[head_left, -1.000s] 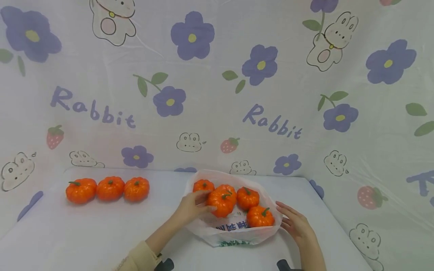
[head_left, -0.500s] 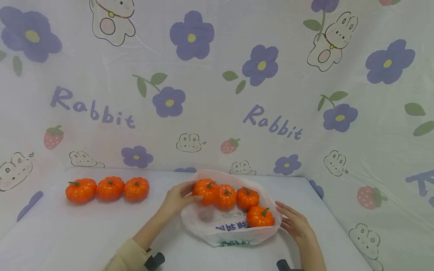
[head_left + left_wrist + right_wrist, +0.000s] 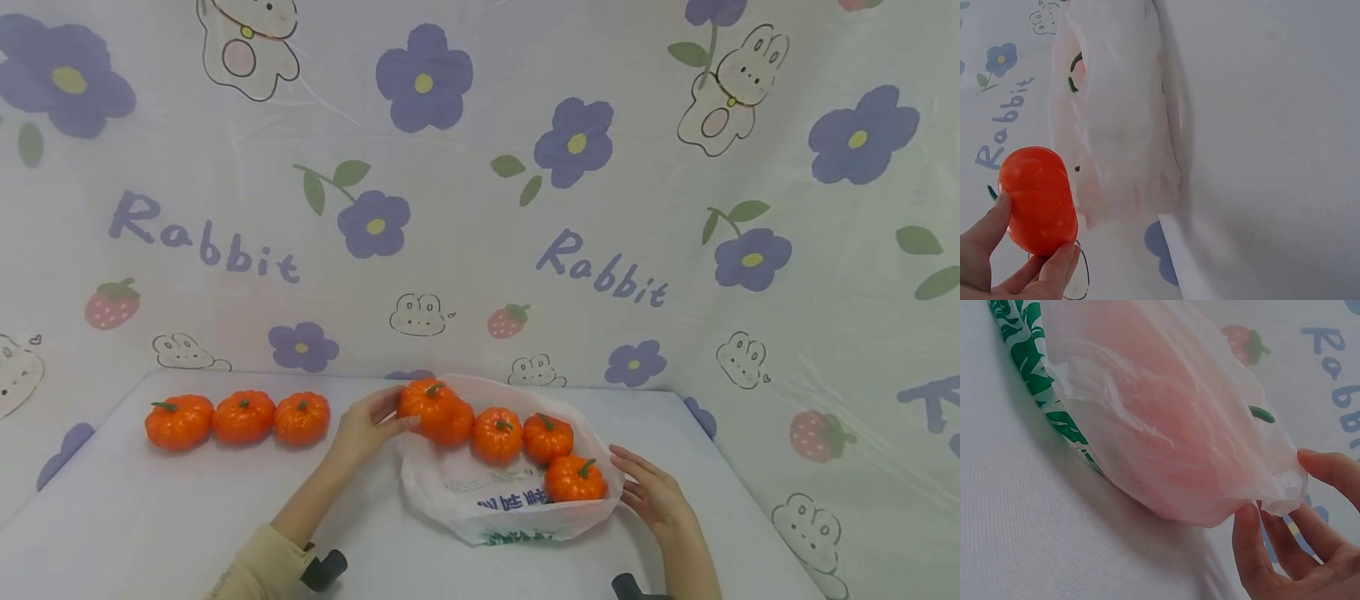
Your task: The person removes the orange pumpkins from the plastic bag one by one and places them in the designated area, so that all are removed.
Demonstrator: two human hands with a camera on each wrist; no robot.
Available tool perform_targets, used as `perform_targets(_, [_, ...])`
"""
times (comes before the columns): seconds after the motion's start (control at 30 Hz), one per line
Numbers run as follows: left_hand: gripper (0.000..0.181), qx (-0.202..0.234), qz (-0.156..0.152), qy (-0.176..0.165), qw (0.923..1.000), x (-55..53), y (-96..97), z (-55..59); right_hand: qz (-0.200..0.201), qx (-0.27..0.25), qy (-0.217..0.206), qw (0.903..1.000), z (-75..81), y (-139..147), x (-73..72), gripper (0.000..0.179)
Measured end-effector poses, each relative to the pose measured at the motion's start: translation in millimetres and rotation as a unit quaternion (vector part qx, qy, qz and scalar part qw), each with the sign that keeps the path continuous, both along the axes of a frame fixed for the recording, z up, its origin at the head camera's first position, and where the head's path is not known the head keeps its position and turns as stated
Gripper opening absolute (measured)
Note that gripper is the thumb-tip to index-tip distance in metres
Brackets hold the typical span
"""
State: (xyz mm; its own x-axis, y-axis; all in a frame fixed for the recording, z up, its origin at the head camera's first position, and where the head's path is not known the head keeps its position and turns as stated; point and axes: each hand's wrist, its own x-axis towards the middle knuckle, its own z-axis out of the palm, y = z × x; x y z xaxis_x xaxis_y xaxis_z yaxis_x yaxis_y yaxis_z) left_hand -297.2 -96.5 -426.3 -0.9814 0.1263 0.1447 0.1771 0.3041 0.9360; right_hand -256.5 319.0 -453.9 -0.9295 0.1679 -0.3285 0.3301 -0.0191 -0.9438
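My left hand [image 3: 366, 427] grips a small orange pumpkin [image 3: 424, 406] with a green stem, raised at the left rim of a white plastic bag [image 3: 457, 500]. In the left wrist view, thumb and fingertips hold the pumpkin [image 3: 1040, 203] by its sides, apart from the bag [image 3: 1119, 125]. Several more pumpkins [image 3: 497, 435] lie inside the bag; the one at back left [image 3: 456, 425] is partly covered by the held one. At the bag's right rim, my right hand [image 3: 654, 493] pinches the plastic edge between thumb and fingers, as the right wrist view shows.
Three orange pumpkins [image 3: 243, 417] stand in a row at the left of the white table [image 3: 187, 517]. Behind the table hangs a curtain [image 3: 465, 208] printed with rabbits and flowers. A dark strap piece [image 3: 324, 571] shows at the left wrist.
My left hand has lifted the pumpkin from among the others and carried it left and back to the bag's left rim. The right hand has stayed at the bag's right edge.
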Motion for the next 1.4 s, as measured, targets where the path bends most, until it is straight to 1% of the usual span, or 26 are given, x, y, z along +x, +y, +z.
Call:
perform_targets(0.27, [0.068, 0.02, 0.025, -0.018, 0.9993, -3.1, -13.1, -2.0, -0.003, 0.0, -0.001, 1.0, -0.8, 1, -1.6, 0.057])
perform_targets(0.37, [0.068, 0.034, 0.038, -0.012, 0.9986, -4.8, -18.6, -4.1, -0.001, 0.003, -0.001, 1.0, -1.4, 1, -1.9, 0.058])
perform_targets(0.5, [0.066, 0.037, 0.053, -0.005, 0.9979, -6.0, -26.8, -6.6, 0.004, 0.005, 0.003, 1.0, -1.3, 0, -1.2, 0.059])
perform_targets(0.6, [0.067, 0.023, 0.062, -0.013, 0.9977, -6.8, -32.8, -8.4, 0.002, 0.003, 0.005, 1.0, -0.5, 0, -0.5, 0.058])
perform_targets(0.8, [0.066, -0.003, 0.075, -0.012, 0.9971, -9.2, -43.3, -15.9, 0.003, 0.006, 0.001, 1.0, -0.1, -1, -0.4, 0.061])
perform_targets(0.93, [0.066, -0.019, 0.084, -0.02, 0.9961, -8.9, -47.5, -19.1, 0.002, 0.006, 0.001, 1.0, -1.2, -1, -0.5, 0.059])
perform_targets(1.03, [0.066, -0.033, 0.09, -0.021, 0.9952, -10.3, -49.6, -20.6, 0.002, 0.005, 0.002, 1.0, -1.6, 0, -0.7, 0.059])
perform_targets(1.23, [0.064, -0.06, 0.103, -0.001, 0.9928, -13.6, -51.3, -23.5, 0.001, 0.003, 0.003, 1.0, -1.2, 0, 0.0, 0.06])
perform_targets(1.4, [0.063, -0.078, 0.109, 0.017, 0.9908, -13.1, -53.0, -25.9, 0.0, 0.004, 0.008, 1.0, -0.2, 0, 1.2, 0.055])
